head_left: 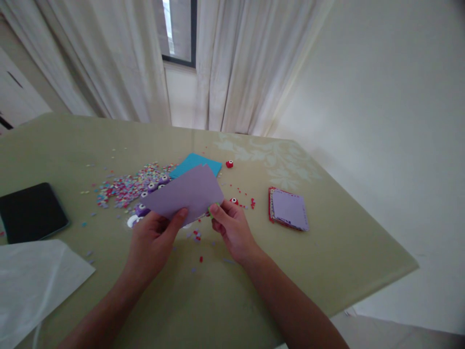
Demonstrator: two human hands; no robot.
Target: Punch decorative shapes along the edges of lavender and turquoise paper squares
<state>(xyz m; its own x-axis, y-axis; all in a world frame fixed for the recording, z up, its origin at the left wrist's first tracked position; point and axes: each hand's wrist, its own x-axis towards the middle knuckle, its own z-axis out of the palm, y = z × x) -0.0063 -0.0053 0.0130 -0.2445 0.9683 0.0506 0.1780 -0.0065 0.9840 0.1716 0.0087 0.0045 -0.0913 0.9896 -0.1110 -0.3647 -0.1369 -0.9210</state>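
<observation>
My left hand [154,242] is closed on sheets of purple paper [187,191], thumb on top and fingers underneath. The sheets are held tilted above the table, with at least two edges showing at the far corner. At their right edge, my right hand [232,228] is closed with thumb and fingers around a small green object [210,211]. That object is mostly hidden by the fingers, so its kind does not show. Below the hands lie a few red and purple paper bits [196,236].
Blue paper [196,162] lies behind the purple sheets. To the left are colourful confetti [134,186], several purple pieces with eyes [141,210], a black tablet-like slab [32,213] and a white sheet [39,286]. Right are a red piece with an eye [229,164] and stacked edge-cut cards [289,208].
</observation>
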